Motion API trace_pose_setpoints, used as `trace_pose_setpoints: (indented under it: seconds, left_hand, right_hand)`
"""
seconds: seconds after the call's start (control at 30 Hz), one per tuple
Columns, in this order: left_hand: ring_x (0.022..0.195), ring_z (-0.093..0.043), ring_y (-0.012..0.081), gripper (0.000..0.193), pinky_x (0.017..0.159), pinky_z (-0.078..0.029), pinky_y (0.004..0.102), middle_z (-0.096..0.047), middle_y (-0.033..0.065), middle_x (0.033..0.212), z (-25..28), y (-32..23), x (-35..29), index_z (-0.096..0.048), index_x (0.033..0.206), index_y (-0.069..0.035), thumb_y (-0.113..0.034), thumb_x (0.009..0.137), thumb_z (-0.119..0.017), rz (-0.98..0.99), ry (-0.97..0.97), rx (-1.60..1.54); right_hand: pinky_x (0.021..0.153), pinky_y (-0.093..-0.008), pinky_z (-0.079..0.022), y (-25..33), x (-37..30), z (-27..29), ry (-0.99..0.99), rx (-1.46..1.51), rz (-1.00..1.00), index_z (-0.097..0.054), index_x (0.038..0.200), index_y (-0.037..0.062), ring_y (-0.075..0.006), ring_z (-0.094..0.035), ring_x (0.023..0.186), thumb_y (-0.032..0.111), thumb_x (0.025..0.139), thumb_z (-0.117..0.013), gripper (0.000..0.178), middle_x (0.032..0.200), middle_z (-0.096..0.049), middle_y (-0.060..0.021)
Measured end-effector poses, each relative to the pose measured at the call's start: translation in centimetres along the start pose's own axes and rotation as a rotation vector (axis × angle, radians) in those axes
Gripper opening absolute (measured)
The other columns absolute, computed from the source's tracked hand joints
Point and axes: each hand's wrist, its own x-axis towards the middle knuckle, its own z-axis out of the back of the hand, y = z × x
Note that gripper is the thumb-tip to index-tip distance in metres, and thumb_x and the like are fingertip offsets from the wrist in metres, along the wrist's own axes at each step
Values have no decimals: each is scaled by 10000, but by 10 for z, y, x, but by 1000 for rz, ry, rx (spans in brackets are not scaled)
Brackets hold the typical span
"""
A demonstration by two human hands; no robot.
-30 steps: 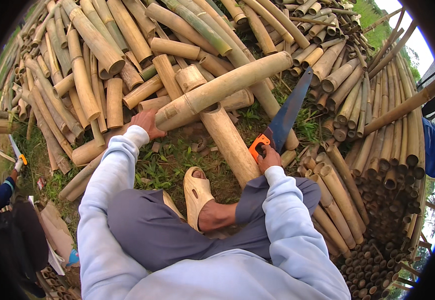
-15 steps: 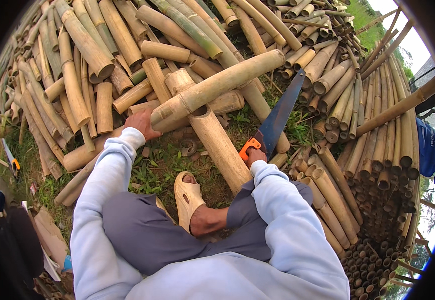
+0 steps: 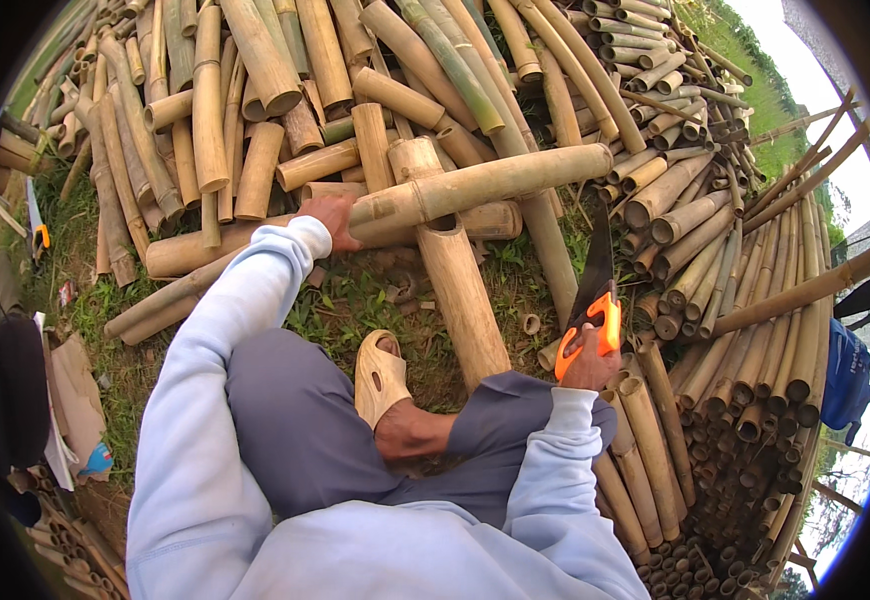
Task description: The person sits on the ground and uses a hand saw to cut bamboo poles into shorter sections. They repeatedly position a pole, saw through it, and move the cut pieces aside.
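Observation:
My left hand (image 3: 330, 220) is closed round the left end of a cut bamboo pole (image 3: 495, 184), which lies crosswise in front of me. The pole rests over a thicker bamboo post (image 3: 463, 310) slanting toward my right knee, near a stub (image 3: 415, 158) on its far side. Off to the right, my right hand (image 3: 589, 364) grips a handsaw by its orange handle (image 3: 609, 318). The dark blade (image 3: 595, 268) points away from me, apart from the near post; its tip shows close to the pole's right end.
Heaped bamboo pieces (image 3: 255, 170) fill the far left; stacked poles (image 3: 755, 290) line the right. My sandalled foot (image 3: 383, 378) stands on grassy ground before the post. Another orange-handled saw (image 3: 41, 236) is at far left, cardboard (image 3: 77, 395) nearer, and a blue bag (image 3: 845, 378) hangs at right.
My right hand has drawn the saw right and nearer to me, and its blade has turned from broadside to nearly edge-on. My left hand keeps its grip on the pole. The view has shifted.

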Motion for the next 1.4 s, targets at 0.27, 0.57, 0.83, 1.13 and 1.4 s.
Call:
trace_pose_setpoints:
  seconds: [0.27, 0.57, 0.83, 1.13, 1.4]
  left_hand:
    - [973, -714, 403, 696, 865, -574, 473, -740, 220, 1032, 0, 11, 2, -644, 1227, -34, -437, 701, -856, -21, 13, 8]
    - [988, -715, 411, 747, 867, -574, 481, -737, 233, 1034, 4, 8, -4, -649, 1254, -41, -463, 678, -867, 22, 40, -4]
    - [1007, -703, 440, 860, 894, -562, 500, -728, 257, 1060, 2, 8, -3, -596, 1345, -26, -473, 666, -878, 21, 45, -17]
    - [1007, -705, 439, 850, 884, -567, 495, -725, 264, 1073, 3, 6, 0, -601, 1342, -17, -456, 667, -873, 44, 117, -48]
    - [1045, -704, 420, 851, 907, -563, 490, -725, 260, 1094, 12, 8, 0, -602, 1339, -1, -450, 670, -875, 55, 110, -17]
  right_hand:
    - [656, -259, -482, 67, -92, 8, 447, -7, 144, -600, 926, -1, -101, -563, 661, -24, 917, -656, 61, 754, -599, -31]
    - [631, -263, -494, 13, -111, -54, 664, -174, 125, -702, 1097, -33, -103, -602, 658, 49, 906, -756, 215, 771, -659, -42]
    - [548, -294, -441, -10, -122, -65, 722, -275, 213, -682, 965, -12, -132, -529, 555, 62, 903, -773, 132, 666, -568, -48]
    - [558, -290, -434, -4, -109, -93, 805, -318, 58, -674, 967, -28, -82, -505, 617, 93, 965, -725, 132, 673, -570, -25]
    - [571, -299, -458, -5, -125, -73, 779, -313, 36, -683, 956, -23, -119, -535, 603, 89, 938, -745, 129, 673, -598, -60]
